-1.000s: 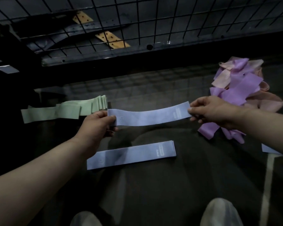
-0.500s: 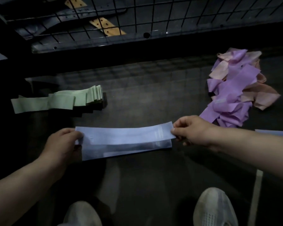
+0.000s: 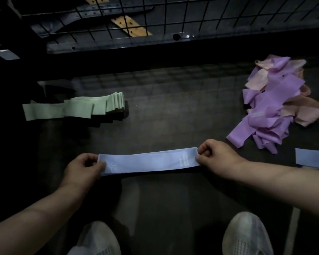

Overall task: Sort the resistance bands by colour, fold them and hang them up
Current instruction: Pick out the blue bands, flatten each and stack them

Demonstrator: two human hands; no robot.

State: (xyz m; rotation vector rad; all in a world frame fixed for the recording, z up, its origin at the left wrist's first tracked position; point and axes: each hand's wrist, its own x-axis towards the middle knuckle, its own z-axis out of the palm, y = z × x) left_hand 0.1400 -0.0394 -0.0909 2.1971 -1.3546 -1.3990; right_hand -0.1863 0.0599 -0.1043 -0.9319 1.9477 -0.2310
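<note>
A pale blue resistance band (image 3: 147, 162) marked "20" lies flat across the dark floor, squarely on top of a second blue band whose edge barely shows beneath. My left hand (image 3: 83, 168) pinches its left end and my right hand (image 3: 215, 153) pinches its right end. A fanned stack of green bands (image 3: 75, 106) rests at the left. At the right sits a loose heap of purple bands (image 3: 271, 111) tangled with pink bands (image 3: 300, 111). Another blue band (image 3: 311, 159) pokes in at the right edge.
A black wire grid panel (image 3: 173, 17) stands along the far side, with wooden strips (image 3: 131, 26) behind it. My two white shoes (image 3: 245, 234) are at the bottom of the view. A pale line (image 3: 291, 230) runs along the floor at the lower right.
Both hands lowered the blue band from mid-air onto the blue band lying on the floor and lined it up on top. The view tilted down.
</note>
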